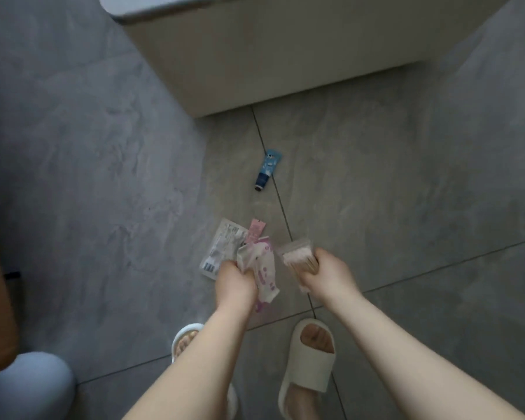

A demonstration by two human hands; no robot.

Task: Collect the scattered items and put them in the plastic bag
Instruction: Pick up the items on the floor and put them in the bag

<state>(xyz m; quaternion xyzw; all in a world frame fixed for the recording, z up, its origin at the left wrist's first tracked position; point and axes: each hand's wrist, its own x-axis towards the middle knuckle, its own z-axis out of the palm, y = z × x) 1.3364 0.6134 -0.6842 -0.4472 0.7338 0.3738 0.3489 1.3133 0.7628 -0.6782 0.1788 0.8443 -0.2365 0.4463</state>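
Collection under way. Left hand (235,281) clenches crumpled pink-and-white plastic bag (262,272); right hand (328,272) grips clear cotton-swab box (297,256), likely bagged next. Small blue tube (267,169) lies mid-frame on grey floor (406,177), uncollected.

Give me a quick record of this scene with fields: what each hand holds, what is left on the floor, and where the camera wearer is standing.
left hand: grips a bunch of packets, white and pink
right hand: holds a clear pack of cotton swabs
on floor: blue tube, lying beyond both hands, untouched
plastic bag: cannot tell
footwear: pale slippers
surface: grey tiled floor
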